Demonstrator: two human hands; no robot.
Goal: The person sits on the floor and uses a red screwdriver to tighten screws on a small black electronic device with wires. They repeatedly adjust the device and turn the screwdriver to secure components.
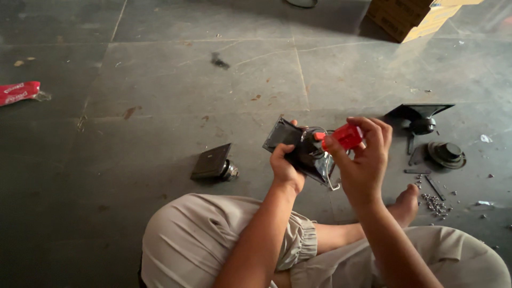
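Left hand [285, 166] grips black square part [298, 150]; right hand [362, 160] clamps red tool [345, 136] at its centre. Fastening step, apparently. Keep your tool square.

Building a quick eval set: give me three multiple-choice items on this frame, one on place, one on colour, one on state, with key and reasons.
1. Where does the small black square part with the round metal end lie?
A. On the floor by the person's left knee
B. On the cardboard box
C. In the right hand

2. What colour is the small tube in the right hand?
A. Blue
B. Red
C. White

3. How is the black framed part supported?
A. Flat on the floor
B. Leaning on the box
C. Held up in the left hand

Key: 1 A, it rests on the grey floor, apart from both hands. 2 B, the tube pinched in the fingers is plainly red. 3 C, the left hand grips it above the lap, clear of the floor.
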